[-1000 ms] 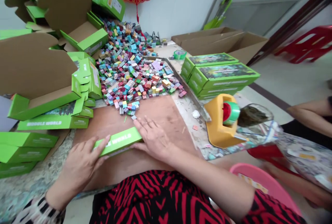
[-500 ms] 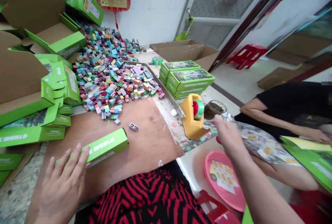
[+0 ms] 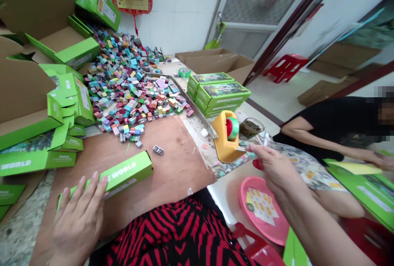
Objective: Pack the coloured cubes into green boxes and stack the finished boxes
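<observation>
My left hand (image 3: 80, 212) lies spread over the left end of a long green box (image 3: 123, 174) on the brown board (image 3: 172, 134). Just right of the yellow tape dispenser (image 3: 222, 141), my right hand (image 3: 271, 161) has its thumb and fingers pinched at the dispenser's front edge. A thin, clear strip of tape may be between those fingertips, but it is too small to make out. Behind the box lie two small dark blocks (image 3: 158, 150). A green tape roll (image 3: 234, 129) sits in the dispenser.
A heap of small coloured blocks (image 3: 132, 81) covers the back left, beside opened green boxes (image 3: 66, 93). Stacked green boxes (image 3: 221, 93) stand behind the dispenser, near a glass jar (image 3: 251, 128). A pink basin (image 3: 264, 216) is low on the right, where a person (image 3: 326, 126) handles green card.
My right hand has shifted slightly right and down, its fingertips now near the dispenser's front edge. My left hand stays on the green box. The view has shifted a little.
</observation>
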Demonstrator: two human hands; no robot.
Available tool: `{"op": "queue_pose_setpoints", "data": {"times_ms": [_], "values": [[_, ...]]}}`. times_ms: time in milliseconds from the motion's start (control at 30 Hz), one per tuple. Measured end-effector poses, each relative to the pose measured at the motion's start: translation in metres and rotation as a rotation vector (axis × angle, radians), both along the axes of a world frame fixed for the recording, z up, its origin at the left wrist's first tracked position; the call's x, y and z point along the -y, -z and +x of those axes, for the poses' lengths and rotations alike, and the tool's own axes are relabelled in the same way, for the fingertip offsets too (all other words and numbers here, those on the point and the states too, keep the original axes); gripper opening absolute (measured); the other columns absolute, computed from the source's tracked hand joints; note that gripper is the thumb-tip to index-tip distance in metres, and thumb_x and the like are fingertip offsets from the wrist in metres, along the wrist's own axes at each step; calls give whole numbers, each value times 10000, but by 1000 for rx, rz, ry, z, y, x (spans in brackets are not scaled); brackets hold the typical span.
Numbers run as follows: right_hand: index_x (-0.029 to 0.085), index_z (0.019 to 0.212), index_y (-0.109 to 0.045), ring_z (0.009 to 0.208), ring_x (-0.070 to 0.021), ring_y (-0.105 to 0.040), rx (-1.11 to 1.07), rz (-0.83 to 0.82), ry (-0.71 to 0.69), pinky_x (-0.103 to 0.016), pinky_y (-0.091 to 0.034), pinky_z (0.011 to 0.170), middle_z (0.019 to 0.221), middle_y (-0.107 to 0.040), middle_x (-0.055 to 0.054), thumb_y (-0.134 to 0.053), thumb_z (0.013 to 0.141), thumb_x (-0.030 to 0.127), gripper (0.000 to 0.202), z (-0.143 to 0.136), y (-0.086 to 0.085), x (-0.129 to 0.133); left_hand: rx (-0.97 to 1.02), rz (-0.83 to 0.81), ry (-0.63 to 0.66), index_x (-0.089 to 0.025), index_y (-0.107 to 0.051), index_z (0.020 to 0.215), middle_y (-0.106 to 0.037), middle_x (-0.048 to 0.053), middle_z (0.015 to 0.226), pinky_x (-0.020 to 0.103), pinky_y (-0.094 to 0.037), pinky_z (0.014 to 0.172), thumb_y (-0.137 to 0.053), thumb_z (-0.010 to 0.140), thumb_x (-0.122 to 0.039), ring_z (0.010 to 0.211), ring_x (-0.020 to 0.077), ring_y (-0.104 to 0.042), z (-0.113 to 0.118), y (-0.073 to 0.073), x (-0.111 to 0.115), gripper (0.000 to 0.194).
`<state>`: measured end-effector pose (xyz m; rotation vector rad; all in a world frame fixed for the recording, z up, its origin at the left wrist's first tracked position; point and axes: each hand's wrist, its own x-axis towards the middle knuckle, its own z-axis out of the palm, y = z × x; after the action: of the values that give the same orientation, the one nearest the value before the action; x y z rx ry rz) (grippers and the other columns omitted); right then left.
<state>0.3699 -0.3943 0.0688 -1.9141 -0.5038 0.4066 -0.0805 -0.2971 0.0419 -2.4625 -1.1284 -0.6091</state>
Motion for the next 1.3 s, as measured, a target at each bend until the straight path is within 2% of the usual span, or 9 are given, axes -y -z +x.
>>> {"op": "queue_pose_setpoints", "data": {"times_ms": [200, 467, 533, 633, 767, 900, 1033, 1167, 1300], "values": [[214, 751, -683, 832, -228, -611, -81, 7, 12, -313, -451, 659, 853, -695, -85, -612, 693, 504, 304, -38, 22, 26, -4, -22, 2, -230, -229, 1470, -540, 164, 1313, 590, -331, 1030, -501, 865, -104, 1240, 356, -475, -1, -1, 1, 675], [183, 754, -646, 900, -266, -595, 22, -119, 80, -374, -429, 820, 836, -681, -79, -592, 654, 613, 445, -16, 81, 46, 42, 10, 24, -261, -255, 1463, -561, 152, 1275, 512, -417, 961, -556, 836, -104, 1133, 343, -551, 1, -1, 0, 713], [187, 760, -648, 914, -273, -588, -7, -178, 73, -380, -416, 845, 862, -677, -84, -595, 651, 603, 433, -26, 79, 50, 56, 39, 54, -248, -293, 1452, -628, 136, 1165, 474, -447, 917, -583, 817, -96, 1031, 317, -598, 0, 1, -1, 715], [203, 807, -668, 892, -247, -576, -61, -176, -111, -342, -425, 799, 858, -665, -56, -611, 681, 584, 405, -71, 56, 35, 96, 55, 76, -251, -330, 1437, -666, 112, 1102, 440, -476, 883, -592, 803, -67, 961, 279, -621, 1, 2, -3, 710], [190, 834, -688, 592, -141, -506, -460, -141, -674, -257, -384, 574, 619, -568, 5, -624, 723, 585, 416, -155, 15, -18, 210, 57, 76, -300, -382, 1402, -690, 58, 1066, 391, -500, 886, -562, 818, -41, 981, 224, -632, 4, 6, -3, 664], [170, 841, -683, 465, -86, -410, -819, -125, -1067, -215, -278, 471, 494, -498, 45, -641, 729, 569, 416, -225, 1, -63, 282, 63, 38, -274, -512, 1289, -692, 57, 1072, 386, -490, 909, -564, 830, -56, 1011, 211, -626, 7, 12, -1, 511], [158, 833, -671, 431, -66, -374, -915, -137, -1136, -201, -233, 451, 467, -504, 54, -656, 718, 549, 408, -258, 9, -80, 355, 99, 44, -223, -469, 1238, -689, 84, 1068, 403, -493, 895, -628, 802, -59, 1046, 216, -611, 10, 16, 1, 493], [156, 768, -631, 407, -56, -381, -939, -202, -1097, -191, -236, 438, 461, -523, 53, -661, 703, 561, 411, -265, 15, -83, 266, 137, 65, -269, -485, 1237, -666, 77, 1113, 420, -487, 885, -622, 796, -67, 1063, 236, -588, 8, 13, 2, 504], [156, 714, -589, 387, -51, -386, -922, -226, -1108, -188, -242, 428, 464, -542, 48, -665, 689, 572, 423, -266, 19, -85, 203, 45, 25, -261, -580, 1224, -653, 71, 1125, 406, -455, 907, -563, 824, -167, 1033, 242, -566, 9, 4, 3, 411]]}}
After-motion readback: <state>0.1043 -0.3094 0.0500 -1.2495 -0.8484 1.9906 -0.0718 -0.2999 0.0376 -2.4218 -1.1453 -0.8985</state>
